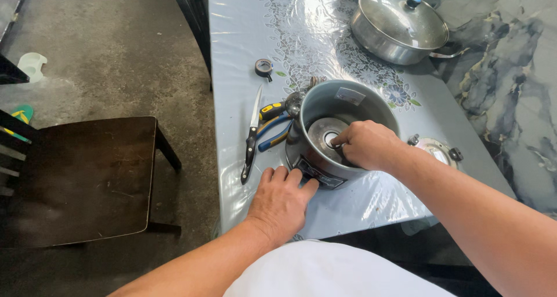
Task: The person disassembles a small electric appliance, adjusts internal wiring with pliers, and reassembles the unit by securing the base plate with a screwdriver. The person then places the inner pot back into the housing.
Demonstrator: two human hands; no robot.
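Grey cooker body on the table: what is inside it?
Inside the grey cooker body lies a round metal heating plate with a pale centre disc. The right hand reaches in, its fingers covering the plate's near side, so whatever it grips is hidden.

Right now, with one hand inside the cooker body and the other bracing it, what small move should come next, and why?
Probably keep the left hand pressed to the cooker body while the right hand works the centre of the heating plate; the fingertips sit there, and the pliers lie unused alongside.
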